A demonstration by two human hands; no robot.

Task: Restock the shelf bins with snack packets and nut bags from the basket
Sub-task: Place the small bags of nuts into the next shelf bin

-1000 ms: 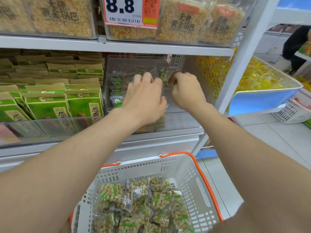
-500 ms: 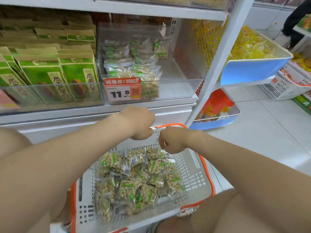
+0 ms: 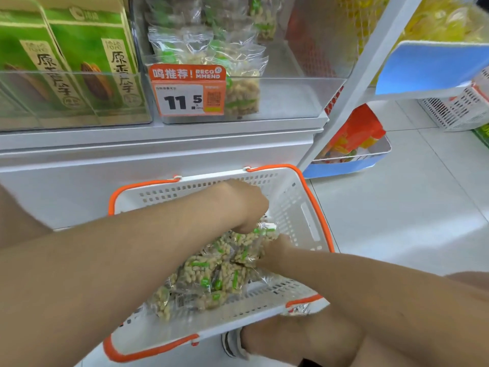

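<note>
**Item:** nut bags (image 3: 209,279), clear film, pale kernels, green print. A loose heap was held in the white, orange-rimmed basket (image 3: 293,207) at 6 o'clock of the view, below the shelf.

**Destination:** clear shelf bin (image 3: 291,99) at 12 o'clock, marked by a price tag (image 3: 189,98) reading 11.5. It was found part filled, with stocked bags (image 3: 238,62) stacked in its 9 o'clock half. Green packets (image 3: 87,54) were ranged in the neighbouring bin at 10 o'clock.

**Left hand** (image 3: 246,205): lowered onto the heap's 1 o'clock edge. The fingers (image 3: 244,226) were curled down around the topmost bags and appeared to grip them.

**Right hand** (image 3: 277,247): pushed into the heap from 3 o'clock. Its fingers were buried under film, so it could not be told whether they were spread or pinching.

**Step judged:** a handful was being gathered for the bin.

**Risks:**
- Slick film bunched in a loose grip might be shed during the lift toward 12 o'clock.
- Trailing bags could be snagged on the perforated basket wall.
- The price tag could be knocked off by an overfull handful.
- The stocked bags could be toppled toward 3 o'clock if the new ones were dropped in rather than placed.
</note>
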